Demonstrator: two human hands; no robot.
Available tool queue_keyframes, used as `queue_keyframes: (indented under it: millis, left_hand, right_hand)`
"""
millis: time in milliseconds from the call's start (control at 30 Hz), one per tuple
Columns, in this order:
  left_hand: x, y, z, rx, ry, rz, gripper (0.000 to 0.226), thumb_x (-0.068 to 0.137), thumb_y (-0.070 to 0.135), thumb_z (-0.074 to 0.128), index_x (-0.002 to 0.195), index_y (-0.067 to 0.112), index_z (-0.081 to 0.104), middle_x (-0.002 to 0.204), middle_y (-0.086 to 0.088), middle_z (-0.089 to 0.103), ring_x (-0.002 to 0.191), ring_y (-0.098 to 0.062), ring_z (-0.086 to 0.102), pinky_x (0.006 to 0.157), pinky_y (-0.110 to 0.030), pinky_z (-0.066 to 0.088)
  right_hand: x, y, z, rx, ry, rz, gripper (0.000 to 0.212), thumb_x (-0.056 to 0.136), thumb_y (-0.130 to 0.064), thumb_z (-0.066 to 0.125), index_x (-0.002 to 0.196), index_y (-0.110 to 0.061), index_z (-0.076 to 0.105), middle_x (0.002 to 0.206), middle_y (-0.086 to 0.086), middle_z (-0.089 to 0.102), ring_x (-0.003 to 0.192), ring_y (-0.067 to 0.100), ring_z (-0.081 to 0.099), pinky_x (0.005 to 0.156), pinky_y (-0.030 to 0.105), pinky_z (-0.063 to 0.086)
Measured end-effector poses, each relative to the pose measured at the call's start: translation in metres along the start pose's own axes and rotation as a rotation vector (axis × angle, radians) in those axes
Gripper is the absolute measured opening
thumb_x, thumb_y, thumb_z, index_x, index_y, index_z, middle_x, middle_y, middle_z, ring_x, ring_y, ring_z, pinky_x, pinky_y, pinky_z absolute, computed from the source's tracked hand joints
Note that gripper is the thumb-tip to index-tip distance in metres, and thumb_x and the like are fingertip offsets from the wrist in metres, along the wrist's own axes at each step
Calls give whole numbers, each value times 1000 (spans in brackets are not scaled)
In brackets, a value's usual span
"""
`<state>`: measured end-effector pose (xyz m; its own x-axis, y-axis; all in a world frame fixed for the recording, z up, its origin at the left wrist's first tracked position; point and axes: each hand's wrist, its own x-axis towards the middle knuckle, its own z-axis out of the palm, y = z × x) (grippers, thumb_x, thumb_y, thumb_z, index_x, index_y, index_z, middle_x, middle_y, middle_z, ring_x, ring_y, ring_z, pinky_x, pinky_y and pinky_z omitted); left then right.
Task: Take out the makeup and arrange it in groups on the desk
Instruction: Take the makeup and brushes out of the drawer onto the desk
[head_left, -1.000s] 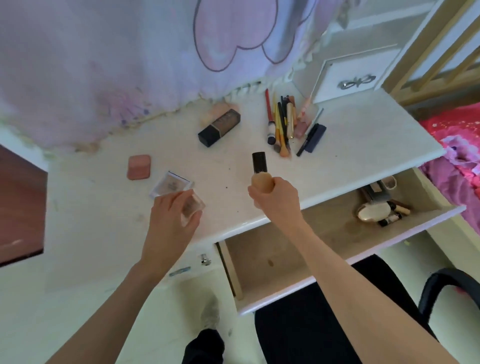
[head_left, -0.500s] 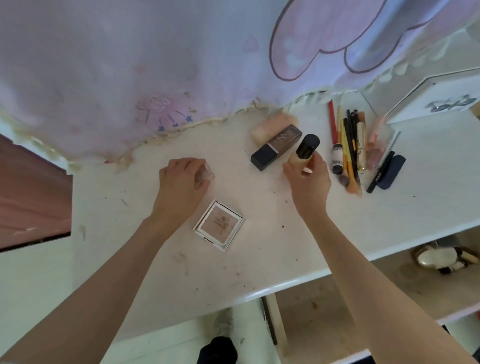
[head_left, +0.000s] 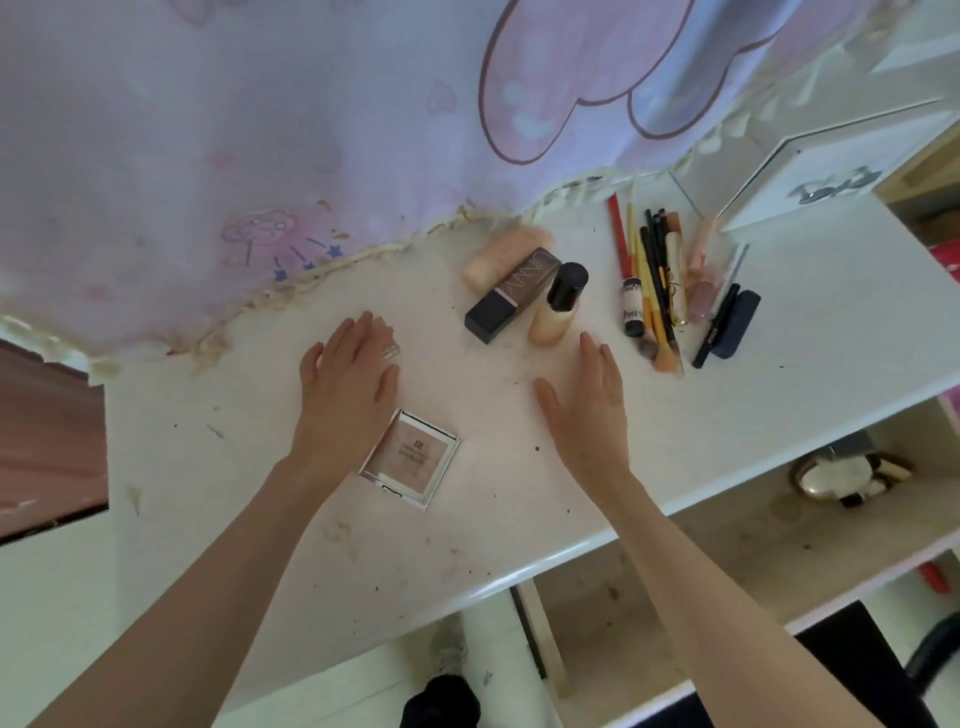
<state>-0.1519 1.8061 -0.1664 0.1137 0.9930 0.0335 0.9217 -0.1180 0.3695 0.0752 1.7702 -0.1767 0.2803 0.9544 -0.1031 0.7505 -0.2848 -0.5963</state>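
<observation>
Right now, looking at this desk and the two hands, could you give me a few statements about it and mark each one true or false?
1. The right hand holds the black-capped bottle. False: the hand is open and the bottle lies on the desk.
2. The square compact lies beside the left hand. True.
3. The drawer is closed. False: it is pulled open, with items inside.
4. The brushes and pencils lie grouped right of the bottles. True.
5. The dark rectangular bottle stands upright. False: it lies flat.
</observation>
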Motion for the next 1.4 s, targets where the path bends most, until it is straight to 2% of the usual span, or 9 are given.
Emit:
queue_keyframes:
  millis: [133, 267, 400, 567, 733, 833, 967, 1167, 1400]
  left_hand:
    - [-31, 29, -1, -71, -9, 102, 44, 93, 26, 37, 131, 7, 48, 146, -13, 36, 138, -27, 28, 112, -47, 23]
    - [-73, 73, 3, -142, -37, 242, 49, 93, 31, 35, 137, 10, 40, 145, -11, 37, 137, -25, 30, 109, -43, 29]
    - [-120, 124, 19, -117, -165, 400, 54, 93, 38, 32, 142, 16, 27, 147, -11, 34, 137, -27, 31, 107, -40, 29]
    - [-176, 192, 49, -7, -321, 564, 58, 95, 49, 21, 141, 14, 30, 146, -11, 36, 136, -29, 33, 109, -45, 28]
    - [-196, 249, 77, 38, -395, 641, 65, 90, 51, 11, 146, 20, 23, 153, -4, 24, 142, -21, 18, 114, -34, 9]
    - [-188, 274, 94, 10, -472, 620, 60, 93, 49, 10, 147, 24, 15, 155, 2, 14, 144, -14, 8, 117, -31, 8]
    - [-157, 304, 123, -73, -531, 553, 49, 99, 35, 28, 146, 21, 21, 151, 0, 24, 139, -15, 23, 113, -29, 21]
    - [-87, 345, 197, -197, -641, 459, 47, 99, 26, 36, 144, 18, 26, 147, -4, 32, 133, -18, 33, 109, -31, 28]
    - [-52, 376, 266, -298, -540, 460, 46, 92, 16, 52, 137, 9, 39, 136, -11, 42, 127, -27, 37, 105, -34, 29]
  right_hand:
    - [-34, 30, -10, -403, -93, -152, 61, 98, -48, 21, 149, -17, 14, 158, 3, 5, 146, 19, -1, 116, 35, -6]
    - [-73, 56, -32, -457, -165, -204, 75, 85, -56, -3, 149, -20, 13, 158, 4, 4, 146, 21, 0, 114, 36, -8]
    - [-121, 94, -68, -417, -174, -126, 66, 94, -55, 14, 150, -21, 7, 158, 2, 5, 145, 18, -1, 112, 35, -9]
    - [-180, 153, -131, -361, -113, -48, 61, 98, -44, 32, 150, -21, 8, 158, 0, 6, 145, 15, -3, 116, 38, -5]
    - [-204, 206, -168, -354, -53, 37, 60, 98, -42, 35, 149, -17, 17, 156, 2, 17, 145, 18, 7, 117, 36, 1]
    - [-200, 231, -181, -334, -25, 95, 57, 99, -38, 36, 148, -15, 20, 154, 4, 24, 145, 19, 12, 117, 35, 3]
    - [-173, 256, -197, -341, -14, 132, 54, 99, -35, 37, 147, -13, 24, 151, 6, 30, 142, 22, 18, 118, 37, 9]
    - [-78, 289, -207, -403, 12, 143, 46, 97, -26, 43, 138, -6, 38, 142, 9, 40, 133, 25, 31, 113, 34, 22]
    - [23, 322, -182, -470, -81, 306, 45, 93, -31, 50, 129, -5, 43, 130, 13, 47, 123, 30, 40, 100, 38, 35]
